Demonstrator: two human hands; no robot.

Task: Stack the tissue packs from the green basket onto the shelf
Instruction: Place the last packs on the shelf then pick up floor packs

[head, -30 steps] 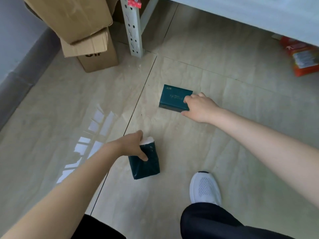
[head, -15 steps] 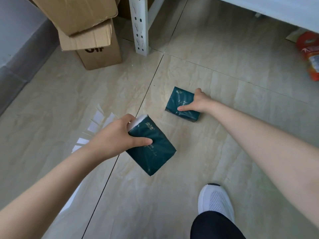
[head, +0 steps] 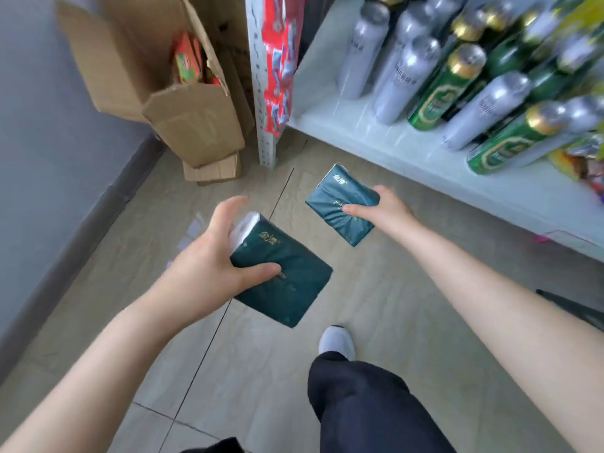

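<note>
Bright, even, diffuse light; shadows soft and faint. Pale paned glare on the glossy floor (head: 376, 322) well left of the shelf (head: 425, 165). Heavy motion blur on the cans (head: 434, 93) atop the shelf, worst toward its far right end. Fairly sharp in front of the shelf: closer tissue pack (head: 340, 207) and farther tissue pack (head: 287, 282). Wide-angle bowing of the shelf's post (head: 261, 109) and of the wall skirting (head: 78, 246) to the shelf's left; forearms (head: 490, 322) stretched at the lower corners, farthest from the shelf

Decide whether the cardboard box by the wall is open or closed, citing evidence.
Open. The cardboard box has its flaps raised and spread, and colourful packets show inside.
</note>
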